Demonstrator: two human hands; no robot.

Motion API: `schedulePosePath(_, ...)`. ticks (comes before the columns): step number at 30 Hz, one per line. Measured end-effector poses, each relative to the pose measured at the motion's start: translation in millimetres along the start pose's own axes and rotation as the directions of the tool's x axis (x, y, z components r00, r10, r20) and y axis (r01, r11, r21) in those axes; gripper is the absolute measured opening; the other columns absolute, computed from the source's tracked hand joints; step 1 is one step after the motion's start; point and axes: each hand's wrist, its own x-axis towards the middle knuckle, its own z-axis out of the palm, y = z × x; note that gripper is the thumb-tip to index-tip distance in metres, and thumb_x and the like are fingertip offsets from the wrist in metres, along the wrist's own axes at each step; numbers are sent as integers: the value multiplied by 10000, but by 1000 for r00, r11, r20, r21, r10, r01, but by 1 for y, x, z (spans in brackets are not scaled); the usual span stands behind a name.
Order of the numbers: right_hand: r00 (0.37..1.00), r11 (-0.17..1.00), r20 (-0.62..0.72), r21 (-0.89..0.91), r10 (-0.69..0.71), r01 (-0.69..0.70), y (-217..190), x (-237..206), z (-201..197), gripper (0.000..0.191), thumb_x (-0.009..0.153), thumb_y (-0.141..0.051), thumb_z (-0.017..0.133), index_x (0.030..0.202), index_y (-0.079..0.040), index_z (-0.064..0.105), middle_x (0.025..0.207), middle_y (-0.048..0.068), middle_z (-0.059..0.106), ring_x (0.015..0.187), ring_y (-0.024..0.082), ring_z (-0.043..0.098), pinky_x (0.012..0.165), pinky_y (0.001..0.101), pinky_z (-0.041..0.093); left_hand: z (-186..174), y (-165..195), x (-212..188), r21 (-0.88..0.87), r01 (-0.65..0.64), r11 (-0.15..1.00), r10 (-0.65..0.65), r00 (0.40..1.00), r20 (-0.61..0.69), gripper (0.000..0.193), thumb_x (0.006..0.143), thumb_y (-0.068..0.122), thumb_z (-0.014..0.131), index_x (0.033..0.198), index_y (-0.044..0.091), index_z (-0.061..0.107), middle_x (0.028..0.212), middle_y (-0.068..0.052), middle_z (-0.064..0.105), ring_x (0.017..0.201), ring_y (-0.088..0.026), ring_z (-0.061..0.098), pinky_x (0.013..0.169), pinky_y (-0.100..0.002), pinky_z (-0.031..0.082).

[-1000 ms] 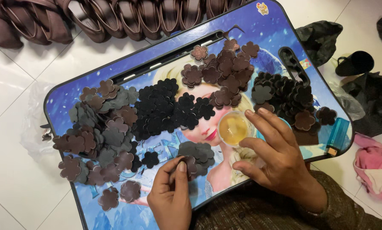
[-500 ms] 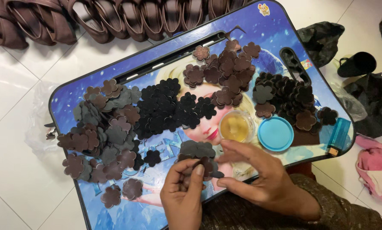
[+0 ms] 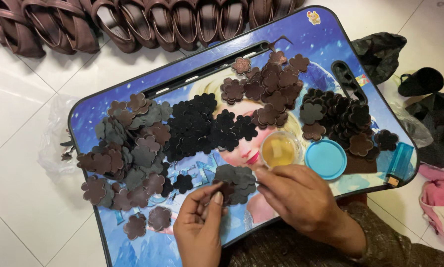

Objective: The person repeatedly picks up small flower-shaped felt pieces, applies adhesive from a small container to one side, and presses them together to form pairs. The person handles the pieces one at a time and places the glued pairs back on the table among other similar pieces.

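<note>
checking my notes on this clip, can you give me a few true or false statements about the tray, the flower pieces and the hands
1. Both hands, left hand and right hand, meet at a small pile of flower cutouts. True.
2. The blue lid sits on the small clear cup of yellowish liquid. False: it lies beside the open cup.
3. The black flower cutouts lie near the middle of the blue lap tray. True.
4. The brown sandals rest on the tray. False: they lie on the floor beyond it.

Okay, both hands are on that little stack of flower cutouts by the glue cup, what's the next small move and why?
Probably peel one flower off the small stack: the left hand pinches a piece at its edge while the right hand steadies the top, and the open glue cup sits just beyond.
</note>
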Motion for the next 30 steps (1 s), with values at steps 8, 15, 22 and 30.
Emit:
schedulePosePath(8,1000,999,21,38,7,-8,-5,-1,4,566,801,-20,834,1307,27,583,1105,117,731,997,288,709,816,389,562,10,4,-1,-129,98,987,-89,993,75,477,968,79,575,1441,25,543,1141,-116,753,974,-166,742,772,-281,605)
schedulePosePath(15,996,988,5,124,90,-90,-6,-3,0,498,799,7,806,1264,12,627,1128,105,725,1039,290,709,875,381,567,16,7,-2,-152,62,986,-46,993,106,510,961,36,554,1467,-1,500,1221,-124,729,1075,-189,717,864,-326,616)
schedulePosePath(22,990,971,33,194,139,-142,-9,-5,-4,424,769,56,725,1178,-54,704,1242,129,668,1148,299,687,958,405,559,18,16,-11,163,65,985,-71,997,31,434,931,83,652,1365,72,650,1108,-86,778,965,-146,720,809,-280,590)
schedulePosePath(30,985,975,-52,164,163,-152,-5,-14,-7,370,814,33,767,1168,-41,687,1241,138,666,1153,300,682,964,386,571,7,48,-11,887,-350,301,512,844,159,502,686,262,864,1167,155,763,1008,-27,776,865,-241,693,760,-372,529)
